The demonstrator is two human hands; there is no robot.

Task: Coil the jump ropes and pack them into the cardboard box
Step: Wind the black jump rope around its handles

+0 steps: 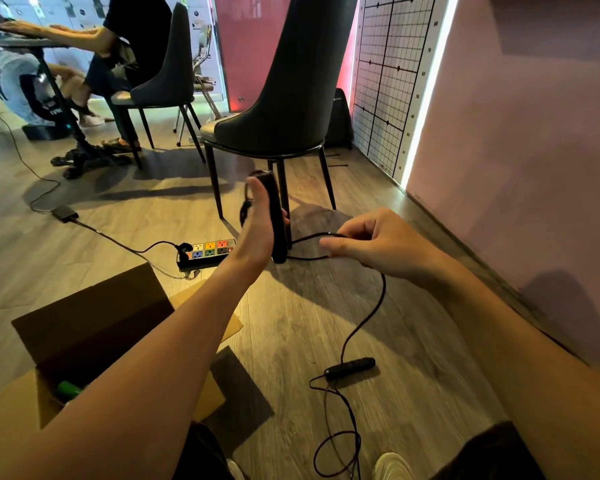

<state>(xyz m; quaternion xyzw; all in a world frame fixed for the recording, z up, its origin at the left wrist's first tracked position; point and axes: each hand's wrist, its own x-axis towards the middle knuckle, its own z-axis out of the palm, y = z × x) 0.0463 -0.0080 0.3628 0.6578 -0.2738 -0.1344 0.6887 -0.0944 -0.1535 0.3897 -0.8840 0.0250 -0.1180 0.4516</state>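
My left hand (257,226) holds one black jump rope handle (278,216) upright, fingers wrapped behind it and thumb up. My right hand (371,240) pinches the black rope cord (309,237) just right of that handle. The cord (371,313) runs from my right hand down to the floor. The second black handle (350,368) lies on the wooden floor below, with loose loops of cord (340,452) near my feet. The open cardboard box (94,327) stands at lower left under my left forearm, with a green object (68,389) inside it.
A dark chair (284,109) stands just beyond my hands. A power strip (208,252) with coloured sockets and its cable lie on the floor to the left. Another chair (167,77) with a seated person is at the back left. A wall runs along the right.
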